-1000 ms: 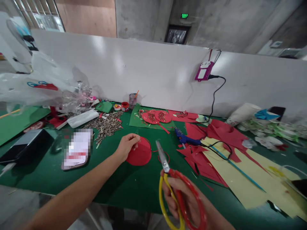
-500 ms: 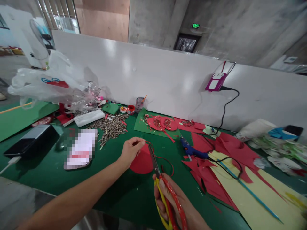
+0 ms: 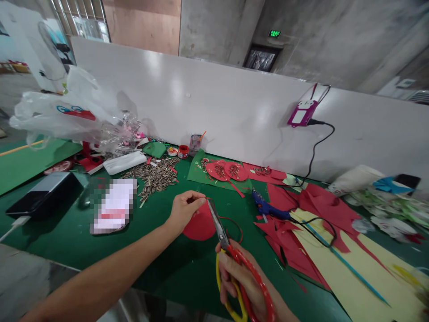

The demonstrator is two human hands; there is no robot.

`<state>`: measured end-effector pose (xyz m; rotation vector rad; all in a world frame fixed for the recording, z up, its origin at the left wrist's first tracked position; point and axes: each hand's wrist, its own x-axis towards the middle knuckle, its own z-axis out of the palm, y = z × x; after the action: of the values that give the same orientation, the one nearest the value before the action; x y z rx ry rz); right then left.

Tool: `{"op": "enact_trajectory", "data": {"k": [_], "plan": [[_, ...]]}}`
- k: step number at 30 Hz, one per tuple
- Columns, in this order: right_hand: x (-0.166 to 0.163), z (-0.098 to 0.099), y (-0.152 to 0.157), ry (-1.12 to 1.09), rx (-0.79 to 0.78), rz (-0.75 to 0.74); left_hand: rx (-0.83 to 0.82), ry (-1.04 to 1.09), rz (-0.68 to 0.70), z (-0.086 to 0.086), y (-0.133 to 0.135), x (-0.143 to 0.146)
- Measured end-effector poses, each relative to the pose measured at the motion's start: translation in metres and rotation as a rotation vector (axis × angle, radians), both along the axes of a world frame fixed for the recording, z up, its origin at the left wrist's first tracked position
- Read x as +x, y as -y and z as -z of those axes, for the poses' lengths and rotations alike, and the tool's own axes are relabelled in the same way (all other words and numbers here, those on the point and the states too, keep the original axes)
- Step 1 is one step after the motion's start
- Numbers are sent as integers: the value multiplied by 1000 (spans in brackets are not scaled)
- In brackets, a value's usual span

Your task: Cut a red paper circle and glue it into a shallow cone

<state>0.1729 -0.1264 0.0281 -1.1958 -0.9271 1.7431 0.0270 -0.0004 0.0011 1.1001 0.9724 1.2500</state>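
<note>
My left hand (image 3: 187, 209) is closed in a pinch at the upper edge of a round piece of red paper (image 3: 200, 226). A thin red paper strip (image 3: 237, 222) curls away to the right behind the scissors. My right hand (image 3: 236, 268) grips scissors (image 3: 221, 237) with one red and one yellow handle, fingers through the loops. Their blades point up and away, with the tips close to my left fingertips and beside the paper's right edge. Whether the blades touch the paper is unclear.
A blue glue gun (image 3: 268, 208) and red paper scraps (image 3: 288, 250) lie on the right, by yellow sheets (image 3: 338, 277). Red circles bearing seeds (image 3: 236, 171) rest on green paper behind. Leftward are a seed pile (image 3: 159, 176), a phone (image 3: 114, 205) and a black device (image 3: 43, 197).
The scissor handles have spread wider apart, and my right hand has shifted slightly right. My left hand still pinches the red paper, which sits a little higher and further right.
</note>
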Motion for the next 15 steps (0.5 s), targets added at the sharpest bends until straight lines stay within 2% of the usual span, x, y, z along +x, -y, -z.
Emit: {"op": "enact_trajectory", "data": {"k": [7,15], "plan": [[1,-10,-2,186,-123,-110,12,-8,47,-3,3,-1],[2,-17,0,160,-70,-167,15,-29,47,-5,3,0]]}}
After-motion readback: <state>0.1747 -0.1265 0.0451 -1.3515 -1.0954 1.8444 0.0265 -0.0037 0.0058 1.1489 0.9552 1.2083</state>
